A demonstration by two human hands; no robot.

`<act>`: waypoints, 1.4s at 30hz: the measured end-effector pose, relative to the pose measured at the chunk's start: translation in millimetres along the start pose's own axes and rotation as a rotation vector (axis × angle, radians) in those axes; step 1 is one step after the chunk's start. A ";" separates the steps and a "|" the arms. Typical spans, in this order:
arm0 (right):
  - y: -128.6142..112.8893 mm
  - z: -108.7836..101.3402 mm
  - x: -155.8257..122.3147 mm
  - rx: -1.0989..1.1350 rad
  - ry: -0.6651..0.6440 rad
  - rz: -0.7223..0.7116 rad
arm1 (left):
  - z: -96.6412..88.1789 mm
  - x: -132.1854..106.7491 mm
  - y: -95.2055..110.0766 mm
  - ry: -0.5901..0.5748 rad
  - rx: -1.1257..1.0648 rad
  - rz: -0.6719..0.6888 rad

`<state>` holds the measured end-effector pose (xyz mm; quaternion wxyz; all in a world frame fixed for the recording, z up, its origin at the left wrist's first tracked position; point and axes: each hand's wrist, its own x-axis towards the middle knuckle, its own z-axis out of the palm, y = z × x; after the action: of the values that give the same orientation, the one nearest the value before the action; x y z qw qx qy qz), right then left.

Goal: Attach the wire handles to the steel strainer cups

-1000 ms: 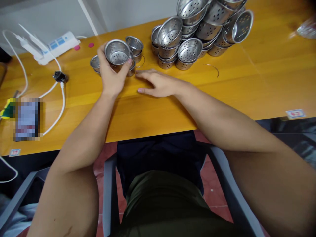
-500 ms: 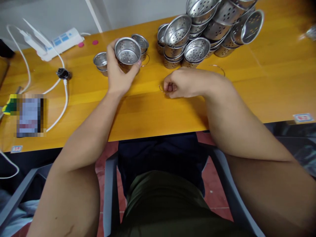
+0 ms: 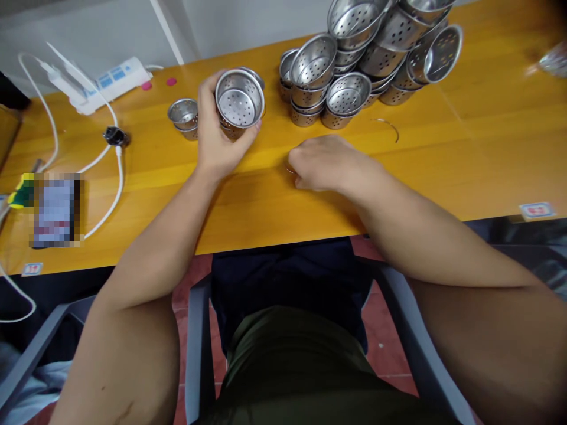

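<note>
My left hand (image 3: 217, 133) is wrapped round a perforated metal cup (image 3: 240, 100), tilted so that its holed bottom faces me. Partly hidden behind that cup is another metal cup (image 3: 255, 77). To the left of the hand stands a small stack of metal cups (image 3: 183, 118). My right hand (image 3: 319, 162) is closed just above the wooden table, with a bit of thin curved wire (image 3: 290, 170) showing at its fingertips. The fingers themselves are mostly turned away from view. A second curved wire (image 3: 390, 125) lies on the table to the right of this hand.
Piled perforated metal cups (image 3: 310, 65) fill the back of the table (image 3: 274, 218). At the left are a white power strip (image 3: 113, 82), a black plug (image 3: 116, 136), white cables and a phone (image 3: 56, 209). Number labels (image 3: 537, 211) sit along the front edge.
My left hand has shifted slightly right with the cup, which covers more of the cup behind. My right hand has turned and lowered a little toward me, the wire still at its fingertips.
</note>
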<state>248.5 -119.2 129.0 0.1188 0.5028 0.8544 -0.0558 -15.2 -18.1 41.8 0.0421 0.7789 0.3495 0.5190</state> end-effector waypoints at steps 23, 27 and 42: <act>48.0 22.5 38.3 1.116 1.017 -0.271 | 18.9 0.7 -19.3 0.059 -0.359 0.073; 49.6 23.7 43.2 1.061 1.092 -0.289 | 34.9 -3.4 -27.4 0.025 -0.691 0.040; 48.2 32.7 51.7 1.000 1.142 -0.321 | 46.3 -18.8 -50.9 -0.210 -0.839 -0.029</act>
<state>271.3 -59.0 85.1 -0.5906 0.3176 0.7187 -0.1838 -6.0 22.9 -15.8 0.3977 0.7380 0.1129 0.5333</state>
